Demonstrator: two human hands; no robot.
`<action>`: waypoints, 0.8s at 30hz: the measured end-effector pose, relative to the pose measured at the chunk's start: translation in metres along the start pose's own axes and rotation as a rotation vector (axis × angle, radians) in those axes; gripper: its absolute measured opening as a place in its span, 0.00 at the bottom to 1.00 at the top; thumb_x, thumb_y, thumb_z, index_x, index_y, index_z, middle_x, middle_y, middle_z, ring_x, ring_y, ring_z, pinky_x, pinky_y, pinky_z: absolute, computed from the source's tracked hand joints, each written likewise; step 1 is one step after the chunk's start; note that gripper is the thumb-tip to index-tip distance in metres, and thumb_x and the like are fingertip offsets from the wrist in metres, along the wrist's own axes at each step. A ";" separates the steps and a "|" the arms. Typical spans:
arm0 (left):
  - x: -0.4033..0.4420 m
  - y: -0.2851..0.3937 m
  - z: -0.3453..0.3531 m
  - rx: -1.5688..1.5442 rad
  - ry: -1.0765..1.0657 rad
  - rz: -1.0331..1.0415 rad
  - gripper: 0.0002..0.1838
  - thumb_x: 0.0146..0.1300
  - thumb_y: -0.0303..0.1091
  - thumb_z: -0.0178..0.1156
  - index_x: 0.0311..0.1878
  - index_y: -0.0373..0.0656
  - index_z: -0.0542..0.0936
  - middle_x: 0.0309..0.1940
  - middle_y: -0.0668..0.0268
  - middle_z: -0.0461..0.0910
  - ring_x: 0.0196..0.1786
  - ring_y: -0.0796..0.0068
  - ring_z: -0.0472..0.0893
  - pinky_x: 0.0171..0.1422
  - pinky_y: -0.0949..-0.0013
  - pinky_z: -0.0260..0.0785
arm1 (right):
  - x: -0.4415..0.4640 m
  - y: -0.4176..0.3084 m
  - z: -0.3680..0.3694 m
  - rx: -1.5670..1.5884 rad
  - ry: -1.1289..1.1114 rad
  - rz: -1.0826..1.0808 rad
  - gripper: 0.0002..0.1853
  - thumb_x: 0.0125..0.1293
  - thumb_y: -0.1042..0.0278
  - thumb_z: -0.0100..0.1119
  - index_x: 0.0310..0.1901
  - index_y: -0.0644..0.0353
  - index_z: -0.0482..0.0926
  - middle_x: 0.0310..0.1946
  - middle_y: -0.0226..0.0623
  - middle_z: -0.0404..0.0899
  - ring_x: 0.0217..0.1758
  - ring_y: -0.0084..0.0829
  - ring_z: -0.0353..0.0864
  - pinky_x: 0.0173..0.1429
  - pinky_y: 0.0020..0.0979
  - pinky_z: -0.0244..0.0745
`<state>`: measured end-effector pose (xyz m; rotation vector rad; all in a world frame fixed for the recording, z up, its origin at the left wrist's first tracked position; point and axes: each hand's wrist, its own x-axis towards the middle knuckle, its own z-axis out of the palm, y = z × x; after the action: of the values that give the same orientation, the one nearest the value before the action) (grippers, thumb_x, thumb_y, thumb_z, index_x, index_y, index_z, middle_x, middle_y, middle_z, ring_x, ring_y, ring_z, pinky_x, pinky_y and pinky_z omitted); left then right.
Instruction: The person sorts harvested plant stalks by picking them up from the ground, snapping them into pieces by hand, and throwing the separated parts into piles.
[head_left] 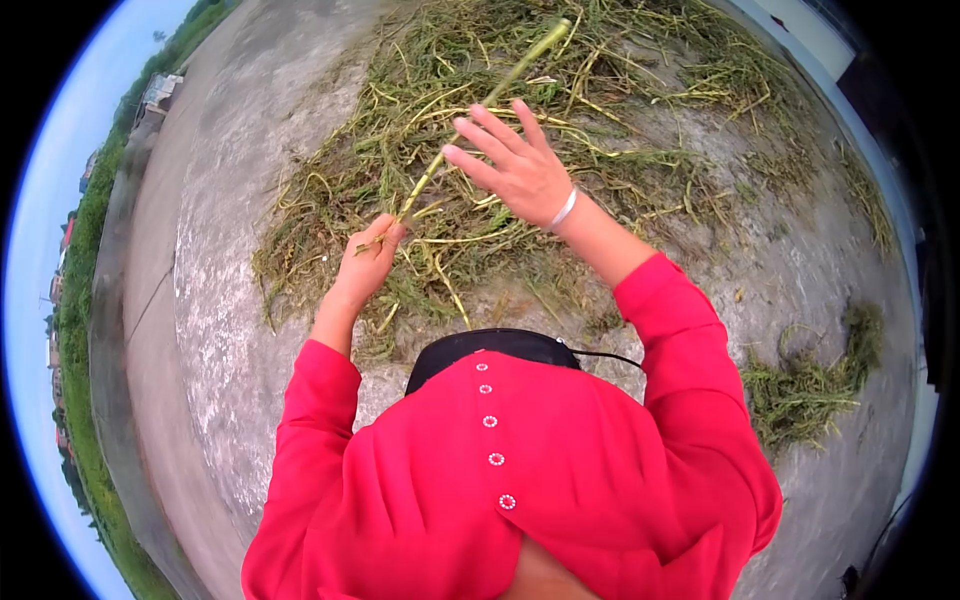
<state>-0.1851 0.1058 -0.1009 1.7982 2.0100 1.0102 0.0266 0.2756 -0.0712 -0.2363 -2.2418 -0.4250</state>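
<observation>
My left hand (368, 262) is closed around the lower end of a long green plant stalk (425, 183). The stalk slants up and to the right, its cut-looking tip pointing away from me. Beside its middle, my right hand (522, 172) is open with the fingers spread, palm down; it seems to hold nothing, and whether a fingertip touches the stalk I cannot tell. A white band circles my right wrist. Below both hands spreads a wide heap of wilted green plants (470, 240) with yellowish stems.
The heap lies on a grey concrete floor (230, 220). A smaller clump of plants (810, 390) lies to my right. In front of my body is a black object (490, 345) with a thin cable. A low wall (115, 270) runs along the left, greenery beyond it.
</observation>
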 end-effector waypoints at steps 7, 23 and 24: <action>-0.007 -0.012 -0.046 0.280 -0.197 0.003 0.15 0.65 0.44 0.50 0.36 0.42 0.78 0.23 0.55 0.74 0.32 0.52 0.75 0.38 0.59 0.69 | 0.007 0.024 0.003 0.136 -0.402 -0.082 0.06 0.63 0.62 0.49 0.38 0.52 0.71 0.29 0.32 0.71 0.36 0.32 0.75 0.40 0.40 0.71; -0.022 -0.101 -0.156 0.356 0.063 0.257 0.20 0.61 0.38 0.54 0.56 0.43 0.71 0.50 0.58 0.72 0.57 0.62 0.69 0.63 0.60 0.60 | 0.090 -0.086 0.040 0.262 -0.597 0.205 0.18 0.59 0.51 0.55 0.24 0.58 0.76 0.32 0.33 0.74 0.45 0.35 0.72 0.41 0.37 0.73; -0.026 -0.087 -0.147 0.376 0.028 0.294 0.23 0.60 0.43 0.55 0.57 0.44 0.71 0.51 0.57 0.72 0.59 0.59 0.67 0.65 0.58 0.56 | 0.096 -0.097 0.043 0.230 -0.564 0.202 0.18 0.59 0.51 0.55 0.24 0.58 0.76 0.32 0.33 0.74 0.46 0.35 0.72 0.42 0.37 0.72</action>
<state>-0.3366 0.0347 -0.0570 2.3402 2.1034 0.7675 -0.0947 0.2050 -0.0458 -0.5052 -2.7524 0.0207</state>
